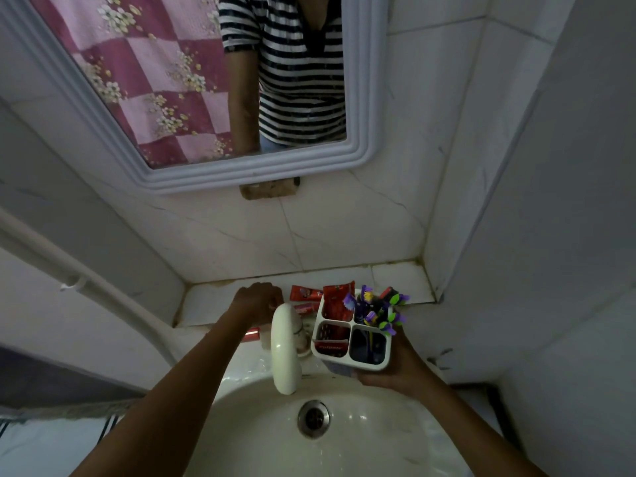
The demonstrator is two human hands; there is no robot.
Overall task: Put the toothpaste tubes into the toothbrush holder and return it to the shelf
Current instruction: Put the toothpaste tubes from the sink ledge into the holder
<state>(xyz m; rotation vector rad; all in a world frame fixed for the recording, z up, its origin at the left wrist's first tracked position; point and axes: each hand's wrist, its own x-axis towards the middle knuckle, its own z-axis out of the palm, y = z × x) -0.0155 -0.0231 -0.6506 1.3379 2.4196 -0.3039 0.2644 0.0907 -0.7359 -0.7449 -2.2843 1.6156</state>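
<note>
Holder (pixel 351 335) rests level in our right hand (pixel 395 370); left hand (pixel 260 302), curled over shelf tubes (pixel 304 293), grip unclear. We insert tubes upright.

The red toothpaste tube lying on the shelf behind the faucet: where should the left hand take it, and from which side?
Grip the toothpaste tube across its flat middle, coming from above and the left, where the left hand already is. It lies flat, and the holder blocks its right end.

Dim, soft-shadowed, wide-angle edge distortion.
</note>
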